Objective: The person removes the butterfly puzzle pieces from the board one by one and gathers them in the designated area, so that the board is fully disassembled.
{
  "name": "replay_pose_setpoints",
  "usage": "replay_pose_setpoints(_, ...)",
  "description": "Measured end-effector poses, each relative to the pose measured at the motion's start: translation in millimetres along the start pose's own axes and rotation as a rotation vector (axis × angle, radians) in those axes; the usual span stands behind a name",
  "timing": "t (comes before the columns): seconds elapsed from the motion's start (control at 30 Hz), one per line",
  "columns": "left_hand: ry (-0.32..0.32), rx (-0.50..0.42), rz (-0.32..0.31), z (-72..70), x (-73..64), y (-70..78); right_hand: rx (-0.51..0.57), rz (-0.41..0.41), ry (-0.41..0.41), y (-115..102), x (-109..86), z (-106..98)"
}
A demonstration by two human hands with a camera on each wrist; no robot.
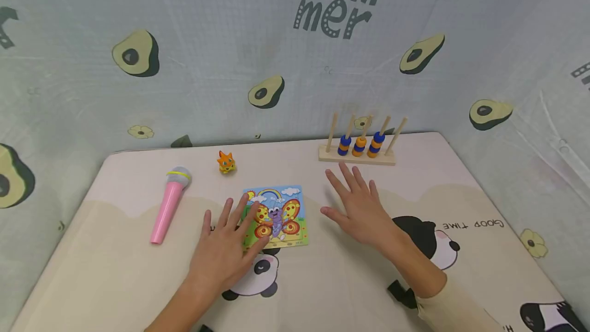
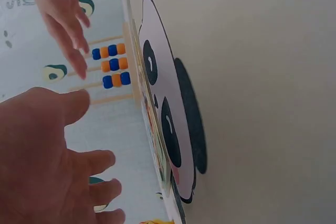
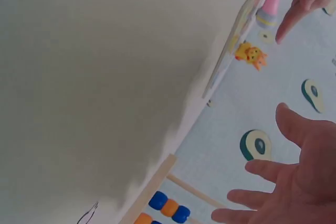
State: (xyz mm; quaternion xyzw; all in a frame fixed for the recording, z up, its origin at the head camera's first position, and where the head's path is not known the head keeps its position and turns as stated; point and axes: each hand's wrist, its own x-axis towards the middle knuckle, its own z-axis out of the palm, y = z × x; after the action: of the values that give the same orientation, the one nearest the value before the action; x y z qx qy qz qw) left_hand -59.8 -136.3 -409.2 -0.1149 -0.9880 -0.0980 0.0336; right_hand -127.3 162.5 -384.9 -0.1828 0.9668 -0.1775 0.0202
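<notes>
A square butterfly puzzle board (image 1: pixel 291 219) lies on the table in the middle of the head view. My left hand (image 1: pixel 226 250) is spread over its left edge, fingers apart, holding nothing; the left wrist view shows it raised above the tabletop. To the right of the board hovers my right hand (image 1: pixel 361 214), its fingers spread and holding nothing. Just beyond the right fingertips stands a wooden bead rack (image 1: pixel 357 158), with blue and orange beads on its three middle pegs and bare pegs at both ends.
A pink toy microphone (image 1: pixel 168 209) lies at the left of the table. Near the back edge sits a small orange toy figure (image 1: pixel 226 163). The tablecloth (image 1: pixel 350 291) has panda prints, and an avocado-print curtain (image 1: pixel 207 65) hangs behind the table.
</notes>
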Motion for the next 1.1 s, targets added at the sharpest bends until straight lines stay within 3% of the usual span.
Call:
replay_pose_setpoints(0.27, -0.095, -0.017, 0.076, 2.0, -2.3, -2.9, 0.01, -0.093, -0.087, -10, 18.4, 6)
replay_pose_setpoints(0.57, -0.206, -0.068, 0.095, 3.3, -2.2, -6.0, 0.032, -0.206, -0.147, -28, 39.7, 10)
replay_pose_setpoints(0.7, -0.244, -0.086, 0.097, 1.7, -3.2, -7.2, 0.07, -0.22, -0.2, -36, 51.3, 14)
replay_pose_setpoints(1.1, -0.284, -0.138, 0.123, 0.4, -6.0, -11.6, 0.113, -0.274, -0.27, -50, 86.7, 25)
